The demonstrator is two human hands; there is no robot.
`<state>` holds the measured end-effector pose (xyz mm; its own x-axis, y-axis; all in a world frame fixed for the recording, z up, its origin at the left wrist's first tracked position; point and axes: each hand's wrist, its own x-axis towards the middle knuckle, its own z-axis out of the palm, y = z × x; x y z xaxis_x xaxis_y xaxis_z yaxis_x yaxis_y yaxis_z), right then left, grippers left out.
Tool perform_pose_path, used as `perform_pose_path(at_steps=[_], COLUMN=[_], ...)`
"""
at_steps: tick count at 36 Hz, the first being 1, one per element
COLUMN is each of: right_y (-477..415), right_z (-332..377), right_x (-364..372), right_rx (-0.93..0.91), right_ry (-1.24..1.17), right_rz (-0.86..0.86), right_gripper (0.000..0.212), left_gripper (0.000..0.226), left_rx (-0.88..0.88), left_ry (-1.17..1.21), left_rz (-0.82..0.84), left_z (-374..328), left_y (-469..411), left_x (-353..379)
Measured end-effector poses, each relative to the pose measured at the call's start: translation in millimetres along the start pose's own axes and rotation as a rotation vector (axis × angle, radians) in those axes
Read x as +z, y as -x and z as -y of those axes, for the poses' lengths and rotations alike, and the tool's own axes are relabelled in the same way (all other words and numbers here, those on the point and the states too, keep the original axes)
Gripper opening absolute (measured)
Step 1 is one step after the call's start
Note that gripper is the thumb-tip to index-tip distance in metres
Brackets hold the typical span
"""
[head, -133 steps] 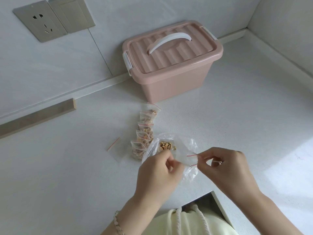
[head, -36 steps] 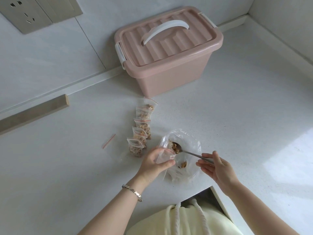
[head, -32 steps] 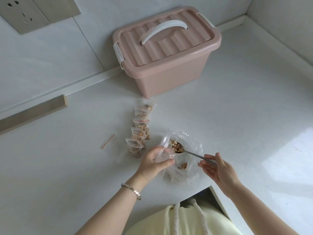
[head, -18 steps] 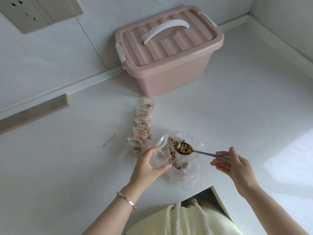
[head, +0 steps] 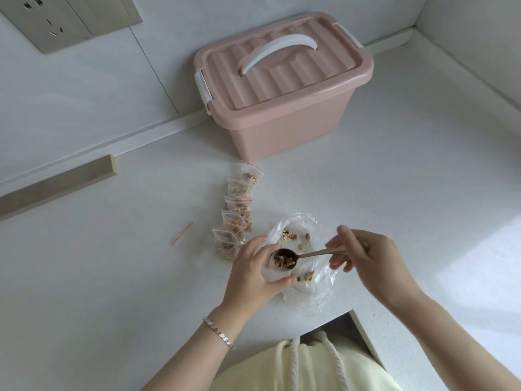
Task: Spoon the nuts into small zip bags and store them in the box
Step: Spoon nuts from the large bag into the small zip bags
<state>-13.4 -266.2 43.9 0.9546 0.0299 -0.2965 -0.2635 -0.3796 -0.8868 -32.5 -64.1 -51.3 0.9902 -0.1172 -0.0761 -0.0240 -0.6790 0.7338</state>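
Left hand (head: pixel 253 273) is pinching a small zip bag (head: pixel 271 273) between thumb and curled fingers, mouth turned toward the right hand (head: pixel 369 263). The right hand is gripping the handle end of a spoon (head: pixel 310 253) in its fingertips, the bowl heaped with chopped nuts (head: pixel 282 261) and hanging right at the left thumb. Whether the bowl's rim is sitting inside the bag mouth cannot be told, as the film is clear. A large clear bag (head: pixel 313 294) with loose pieces is lying under both hands on the counter (head: pixel 394 179). A row of filled bags (head: pixel 238 210) is running away from the left fingertips toward the box (head: pixel 282 88), which is standing well beyond both hands with its lid on. Judged risks: the mouth is looking barely wider than the spoon, so a quick tip is likely sending pieces over the left fingers; a slack pinch is letting the mouth fold shut; the heaped load is liable to shed with any wobble of the long handle. Spills landing on the large bag are recoverable, those past it less so.
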Motion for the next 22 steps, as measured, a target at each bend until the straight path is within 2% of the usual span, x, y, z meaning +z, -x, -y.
perform_pose_path(at_steps=[4,7,11,16,22], right_y=[11,16,16,12,13], right_z=[3,0,-8,-39,-68], right_x=[8,0,-12,-8,11], right_rx=[-0.237,-0.335,-0.191,0.031,0.206], right_ry=[0.266,0.277,0.092,-0.033,-0.094], right_rz=[0.029,-0.043,-0.178,-0.309,-0.296], right_gripper=[0.051,0.041,0.023,0.029,0.032], left_gripper=[0.059,0.054,0.047,0.045,0.042], left_rx=[-0.074,-0.102,-0.182,-0.29,-0.37], left_ry=[0.056,0.089,0.18,0.298,0.43], left_rz=[0.025,0.017,-0.006,0.048,0.085], left_z=[1,5,10,9,8], left_y=[2,5,11,14,11], left_x=[0,0,2,4,7])
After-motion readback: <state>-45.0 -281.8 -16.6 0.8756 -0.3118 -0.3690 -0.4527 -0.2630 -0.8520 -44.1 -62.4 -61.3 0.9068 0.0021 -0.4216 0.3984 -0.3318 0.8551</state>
